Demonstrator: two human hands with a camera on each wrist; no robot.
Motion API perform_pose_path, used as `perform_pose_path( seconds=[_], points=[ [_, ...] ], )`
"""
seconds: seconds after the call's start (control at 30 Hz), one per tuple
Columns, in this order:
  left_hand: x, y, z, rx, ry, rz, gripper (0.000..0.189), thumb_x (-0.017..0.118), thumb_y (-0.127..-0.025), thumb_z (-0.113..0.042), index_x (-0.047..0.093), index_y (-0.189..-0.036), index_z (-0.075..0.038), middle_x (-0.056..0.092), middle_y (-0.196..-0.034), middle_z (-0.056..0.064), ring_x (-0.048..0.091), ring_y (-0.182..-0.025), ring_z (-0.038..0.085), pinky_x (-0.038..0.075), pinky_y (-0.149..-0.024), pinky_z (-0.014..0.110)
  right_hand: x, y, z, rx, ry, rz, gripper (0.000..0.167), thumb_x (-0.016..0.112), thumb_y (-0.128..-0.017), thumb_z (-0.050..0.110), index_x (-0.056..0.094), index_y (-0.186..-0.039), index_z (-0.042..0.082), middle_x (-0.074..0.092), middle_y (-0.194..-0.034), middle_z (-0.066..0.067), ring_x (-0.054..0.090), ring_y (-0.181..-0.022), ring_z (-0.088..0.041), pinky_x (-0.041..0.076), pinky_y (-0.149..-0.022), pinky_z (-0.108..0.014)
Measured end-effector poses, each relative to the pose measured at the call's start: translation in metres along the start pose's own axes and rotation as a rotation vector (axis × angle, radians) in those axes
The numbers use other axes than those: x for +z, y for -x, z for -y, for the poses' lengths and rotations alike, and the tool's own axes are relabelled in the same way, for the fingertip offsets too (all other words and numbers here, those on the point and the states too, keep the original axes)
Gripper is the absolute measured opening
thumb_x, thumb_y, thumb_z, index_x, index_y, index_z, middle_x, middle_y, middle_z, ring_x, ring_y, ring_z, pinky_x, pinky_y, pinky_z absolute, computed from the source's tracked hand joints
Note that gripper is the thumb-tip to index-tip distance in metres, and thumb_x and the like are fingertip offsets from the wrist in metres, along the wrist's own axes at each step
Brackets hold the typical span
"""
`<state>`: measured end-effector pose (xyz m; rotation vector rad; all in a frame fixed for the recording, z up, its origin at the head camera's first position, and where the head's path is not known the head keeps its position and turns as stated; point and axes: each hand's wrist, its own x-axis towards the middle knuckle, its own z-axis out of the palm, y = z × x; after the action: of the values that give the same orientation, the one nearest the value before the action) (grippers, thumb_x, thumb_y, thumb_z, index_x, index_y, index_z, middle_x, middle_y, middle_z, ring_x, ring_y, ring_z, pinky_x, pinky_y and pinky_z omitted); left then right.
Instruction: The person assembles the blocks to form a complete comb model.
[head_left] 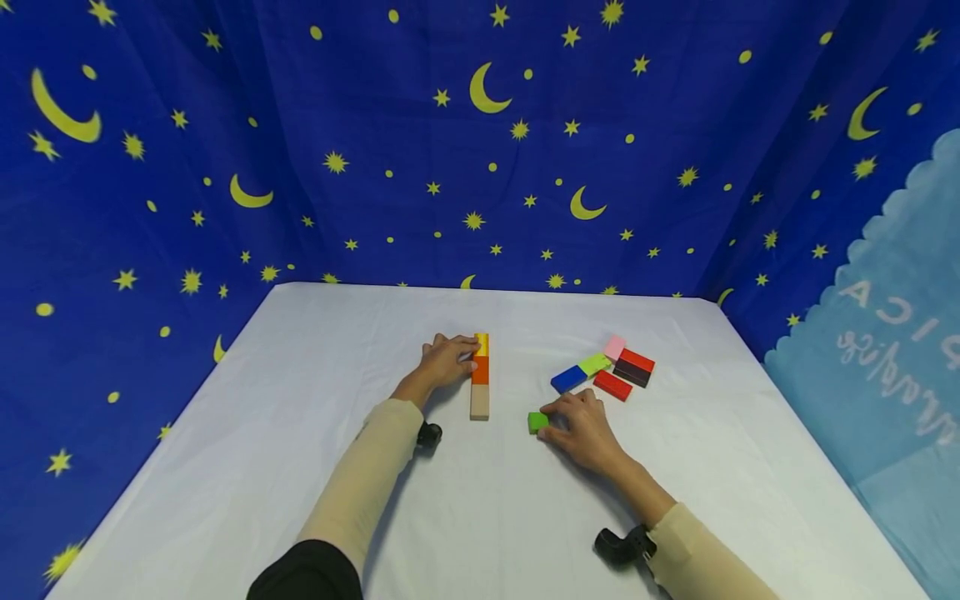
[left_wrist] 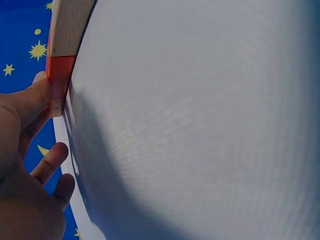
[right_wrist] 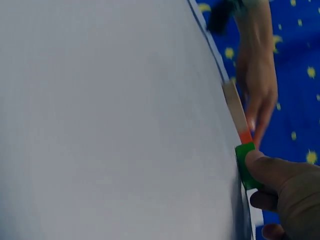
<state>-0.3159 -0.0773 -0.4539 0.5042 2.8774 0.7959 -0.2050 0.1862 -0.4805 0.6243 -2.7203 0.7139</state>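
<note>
A straight row of blocks lies flat on the white table: a plain wooden block [head_left: 479, 402] at the near end, an orange block [head_left: 481, 371] in the middle and a yellow block [head_left: 482, 343] at the far end. From the left side, my left hand [head_left: 446, 362] touches the row, thumb at the orange block and a fingertip at the yellow one; its other fingers are spread apart. To the right of the row, my right hand [head_left: 588, 429] pinches a green block [right_wrist: 248, 165] between thumb and fingers, low over the table. Whether that block touches the cloth is unclear.
Beyond my right hand lies a loose group: a blue block [head_left: 568, 379], a lime block [head_left: 595, 364], a pink block [head_left: 615, 347], a dark brown block [head_left: 632, 372] and two red blocks, one nearer [head_left: 612, 386]. A blue star-patterned curtain [head_left: 420, 125] hangs behind the table.
</note>
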Motion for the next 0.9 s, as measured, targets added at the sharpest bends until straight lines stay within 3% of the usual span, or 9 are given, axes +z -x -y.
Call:
perform_pose_path(
  seconds=[0.43, 0.9],
  points=[
    [0.001, -0.001, 0.001, 0.002, -0.006, -0.006, 0.044, 0.059, -0.092, -0.026, 0.053, -0.135, -0.017, 0.045, -0.146, -0.003, 0.039, -0.122, 0.027, 0.024, -0.098, 0.047, 0.035, -0.008, 0.059, -0.09, -0.023, -0.034, 0.033, 0.08, -0.071, 0.032, 0.073, -0.098, 0.014, 0.066, -0.088, 0.002, 0.043, -0.083, -0.013, 0.031, -0.076, -0.032],
    [0.001, -0.001, 0.003, 0.008, -0.001, -0.012, 0.044, 0.06, -0.092, -0.026, 0.053, -0.135, -0.017, 0.046, -0.146, -0.003, 0.039, -0.123, 0.027, 0.025, -0.099, 0.046, 0.044, -0.012, 0.069, -0.104, 0.009, -0.085, 0.044, 0.082, -0.069, 0.038, 0.07, -0.103, 0.012, 0.064, -0.092, -0.001, 0.043, -0.082, -0.016, 0.032, -0.075, -0.032]
  ],
)
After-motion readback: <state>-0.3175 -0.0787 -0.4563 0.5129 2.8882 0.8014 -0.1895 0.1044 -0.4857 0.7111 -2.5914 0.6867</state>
